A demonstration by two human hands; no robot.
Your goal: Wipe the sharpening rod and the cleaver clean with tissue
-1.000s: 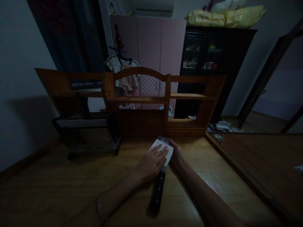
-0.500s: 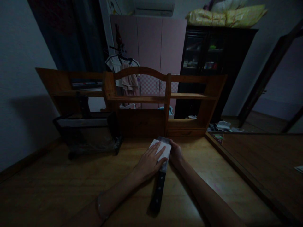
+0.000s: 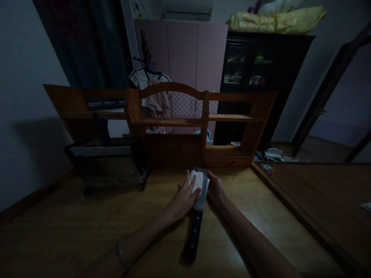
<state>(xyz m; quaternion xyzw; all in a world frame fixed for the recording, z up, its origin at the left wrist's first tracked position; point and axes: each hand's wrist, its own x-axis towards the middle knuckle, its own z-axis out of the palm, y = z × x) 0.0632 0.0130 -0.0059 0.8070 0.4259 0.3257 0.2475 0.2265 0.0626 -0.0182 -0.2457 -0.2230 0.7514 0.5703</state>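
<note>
A cleaver with a broad metal blade and a black riveted handle lies over the wooden table, its handle toward me. A white tissue or cloth covers the left part of the blade's far end; I cannot tell which it is. My left hand is closed on this white piece at the blade's left edge, thumb on top. My right hand grips the far right corner of the blade, its fingers partly hidden underneath. Neither hand touches the handle.
A dark knife-block-like rack with clear plastic on it stands at the left of the table. Behind is a wooden shelf unit with a drawer. A raised wooden edge runs along the right side.
My left hand has slid with the white piece toward the blade's left edge, baring more of the right side. My right hand and the cleaver have barely moved.
</note>
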